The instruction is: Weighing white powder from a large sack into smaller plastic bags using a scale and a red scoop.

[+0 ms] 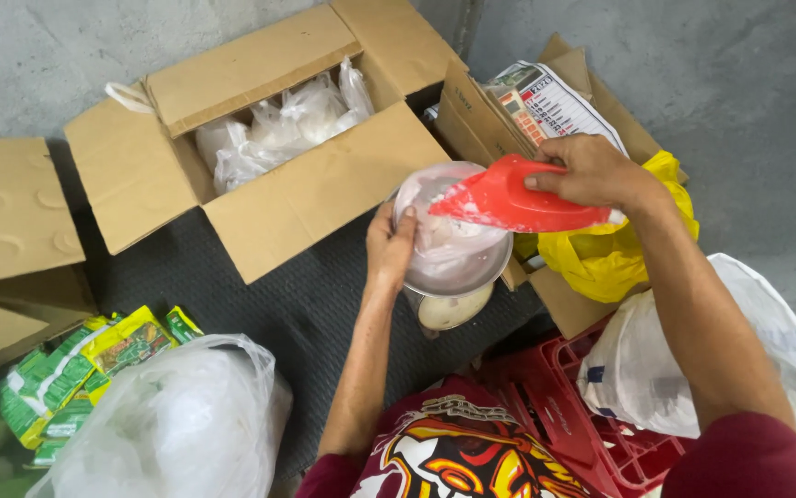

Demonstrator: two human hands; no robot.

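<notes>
A red plastic scraper (518,198) is being gripped by the right hand (592,171), the fingers (546,181) clamped together over its upper edge, and its blade is being laid across the mouth of a round metal bowl (458,267) lined with a thin plastic bag (444,235). The bowl's left rim is being steadied by the left hand (389,244), the fingers curled shut on it, thumb on top. The bowl is being held low over the dark ribbed mat (297,304), between an open cardboard box (269,148) of white bagged goods and a red crate (592,433). What is lying inside the bag is being blurred by the film; a pale round thing (453,309) beneath the bowl cannot be made out. Green packets (94,364) are being partly covered by a clear bag (177,424) at lower left. A grey concrete wall (739,83) is being seen behind.
</notes>
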